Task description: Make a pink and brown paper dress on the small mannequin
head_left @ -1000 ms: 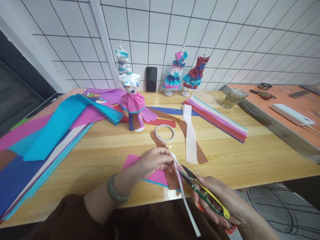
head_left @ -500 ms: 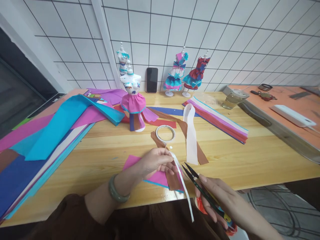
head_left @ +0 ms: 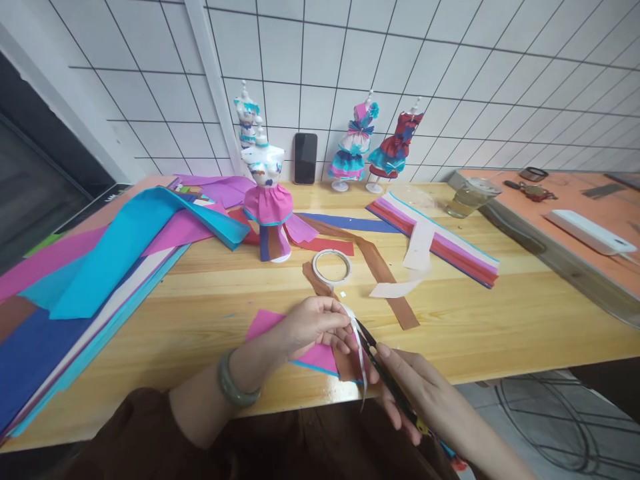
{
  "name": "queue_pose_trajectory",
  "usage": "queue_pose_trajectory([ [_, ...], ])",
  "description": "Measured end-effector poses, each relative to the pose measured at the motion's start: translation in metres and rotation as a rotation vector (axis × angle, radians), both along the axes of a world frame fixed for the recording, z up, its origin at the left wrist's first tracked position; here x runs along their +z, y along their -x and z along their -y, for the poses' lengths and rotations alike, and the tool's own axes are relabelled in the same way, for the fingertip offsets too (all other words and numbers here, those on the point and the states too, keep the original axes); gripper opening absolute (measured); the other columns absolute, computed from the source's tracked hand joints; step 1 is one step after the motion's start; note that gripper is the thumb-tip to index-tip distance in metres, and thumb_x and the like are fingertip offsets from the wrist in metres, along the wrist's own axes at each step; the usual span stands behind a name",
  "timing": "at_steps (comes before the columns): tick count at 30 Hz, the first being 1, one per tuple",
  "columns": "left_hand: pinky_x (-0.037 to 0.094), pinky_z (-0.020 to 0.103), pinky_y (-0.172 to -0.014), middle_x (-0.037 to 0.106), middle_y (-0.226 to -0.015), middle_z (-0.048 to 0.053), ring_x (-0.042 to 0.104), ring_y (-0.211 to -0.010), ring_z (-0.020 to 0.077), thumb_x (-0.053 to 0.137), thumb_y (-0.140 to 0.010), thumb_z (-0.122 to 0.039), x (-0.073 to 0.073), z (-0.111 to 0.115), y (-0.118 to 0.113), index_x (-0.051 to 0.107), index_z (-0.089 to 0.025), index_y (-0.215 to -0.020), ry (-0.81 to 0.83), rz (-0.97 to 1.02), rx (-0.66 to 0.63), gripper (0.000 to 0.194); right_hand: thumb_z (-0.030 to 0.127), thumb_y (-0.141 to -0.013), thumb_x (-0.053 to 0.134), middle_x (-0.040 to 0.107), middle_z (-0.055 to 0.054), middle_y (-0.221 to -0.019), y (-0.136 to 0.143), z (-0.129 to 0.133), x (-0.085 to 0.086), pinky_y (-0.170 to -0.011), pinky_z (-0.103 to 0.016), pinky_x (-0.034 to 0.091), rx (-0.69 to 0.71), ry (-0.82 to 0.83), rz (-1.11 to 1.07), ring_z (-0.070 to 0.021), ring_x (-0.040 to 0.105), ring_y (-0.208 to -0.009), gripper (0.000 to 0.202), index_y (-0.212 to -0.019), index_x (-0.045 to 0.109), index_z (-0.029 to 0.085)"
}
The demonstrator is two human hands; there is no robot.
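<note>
My left hand [head_left: 320, 321] pinches a narrow white strip [head_left: 361, 357], which hangs down toward the table's front edge. Black scissors [head_left: 390, 381] are gripped in my right hand [head_left: 417, 383], their tips at the strip just beside my left fingertips. Beneath my left hand lie a pink sheet [head_left: 317, 358] with a blue edge and a piece of brown paper [head_left: 349, 365]. A roll of tape [head_left: 332, 267] lies flat just beyond my left hand. Farther back stands a small dress form [head_left: 264, 165] in a pink skirt.
Coloured paper strips [head_left: 115, 260] cover the left side. A pale strip [head_left: 419, 245] bends over a layered striped stack [head_left: 440, 243] at the right. Dress forms, a phone [head_left: 305, 159] and a glass [head_left: 470, 199] stand toward the back. A white power bank [head_left: 590, 231] lies far right.
My right hand has moved left and up, bringing the scissors to the white strip, and the blades have closed together. The pale strip has shifted right and folded over the striped stack.
</note>
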State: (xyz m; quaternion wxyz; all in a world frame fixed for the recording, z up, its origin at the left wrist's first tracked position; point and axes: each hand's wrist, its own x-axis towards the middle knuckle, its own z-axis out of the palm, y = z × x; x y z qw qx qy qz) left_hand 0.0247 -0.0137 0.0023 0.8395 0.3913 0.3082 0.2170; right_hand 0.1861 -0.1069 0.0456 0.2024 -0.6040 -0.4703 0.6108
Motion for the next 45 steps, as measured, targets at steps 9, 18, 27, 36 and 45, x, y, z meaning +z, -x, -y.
queue_pose_trajectory([
  [9, 0.048, 0.023, -0.054, 0.063, -0.062, 0.005, 0.064, -0.059, 0.014, 0.065, -0.069, -0.024, -0.002, 0.001, -0.001, 0.05, -0.012, -0.072, 0.018, 0.001, -0.011, 0.019, 0.059, -0.085, 0.032, 0.057, 0.002, -0.044, 0.008, -0.002, -0.012, -0.034, -0.018, 0.031, -0.074, 0.02, -0.084, -0.0089, 0.046, -0.029, 0.046, -0.079, 0.047, 0.016],
  [18, 0.047, 0.024, -0.057, 0.063, -0.063, 0.004, 0.062, -0.058, 0.0128, 0.066, -0.069, -0.024, -0.002, 0.002, -0.002, 0.051, -0.012, -0.072, 0.014, -0.022, -0.012, 0.02, 0.061, -0.083, 0.032, 0.056, 0.002, -0.044, 0.011, -0.008, -0.007, -0.034, -0.019, 0.033, -0.09, 0.062, -0.088, -0.0096, 0.048, -0.03, 0.047, -0.078, 0.046, 0.016],
  [27, 0.047, 0.023, -0.056, 0.062, -0.061, 0.004, 0.061, -0.057, 0.0124, 0.064, -0.068, -0.022, -0.003, 0.002, -0.002, 0.053, -0.012, -0.072, 0.014, -0.01, -0.023, 0.016, 0.06, -0.084, 0.032, 0.053, 0.003, -0.043, 0.011, -0.01, -0.003, -0.035, -0.019, 0.03, -0.058, 0.024, -0.039, -0.0081, 0.043, -0.029, 0.047, -0.075, 0.047, 0.016],
  [36, 0.046, 0.023, -0.054, 0.061, -0.059, 0.003, 0.061, -0.056, 0.0117, 0.065, -0.068, -0.02, 0.002, 0.003, -0.003, 0.051, -0.012, -0.07, 0.026, -0.046, -0.008, 0.016, 0.06, -0.084, 0.032, 0.05, 0.005, -0.038, 0.013, -0.011, -0.008, -0.032, -0.018, 0.028, -0.082, -0.007, -0.003, -0.0073, 0.038, -0.027, 0.047, -0.072, 0.047, 0.017],
  [45, 0.047, 0.024, -0.055, 0.061, -0.06, 0.002, 0.061, -0.056, 0.0119, 0.067, -0.066, -0.022, 0.0, 0.003, -0.003, 0.05, -0.013, -0.07, 0.034, -0.017, -0.002, 0.02, 0.062, -0.083, 0.031, 0.046, 0.005, -0.035, 0.015, -0.011, -0.013, -0.03, -0.019, 0.026, -0.11, -0.021, 0.007, -0.0078, 0.036, -0.026, 0.048, -0.071, 0.047, 0.018],
])
